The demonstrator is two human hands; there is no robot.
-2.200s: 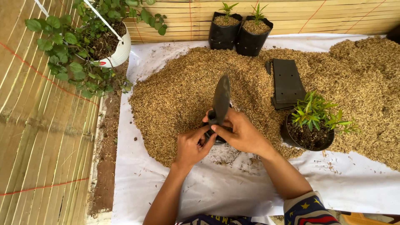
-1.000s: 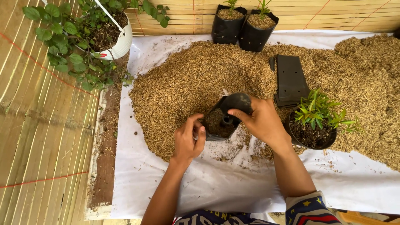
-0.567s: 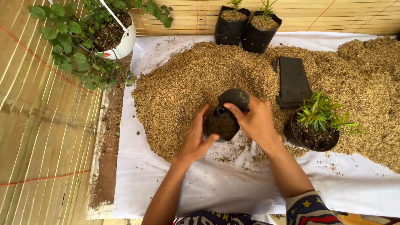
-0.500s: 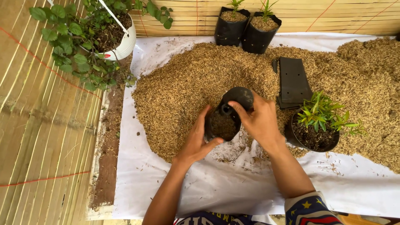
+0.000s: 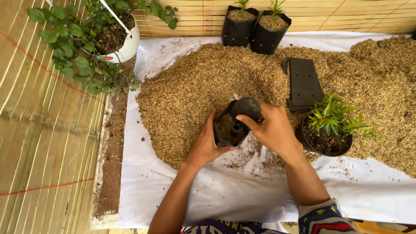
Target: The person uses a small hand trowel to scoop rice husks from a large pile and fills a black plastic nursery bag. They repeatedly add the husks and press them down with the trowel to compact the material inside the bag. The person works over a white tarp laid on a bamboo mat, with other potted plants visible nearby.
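Filling stage: left hand (image 5: 207, 147) and right hand (image 5: 271, 128), fingers closed around the black grow bag (image 5: 236, 123), hold its mouth open against the husk pile (image 5: 195, 91); scooping husk inside appears next.

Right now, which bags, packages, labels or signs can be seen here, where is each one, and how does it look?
Black plastic grow bag: centre, held open between left hand and right hand, some husk inside.
Flat black bags: stacked on the husk pile, right of centre, rectangular, with punched holes.
Two filled black bags: top centre, upright, each with a small seedling.
Small red and blue mark on the white hanging pot: top left, too small to make out.
No signs or screens.
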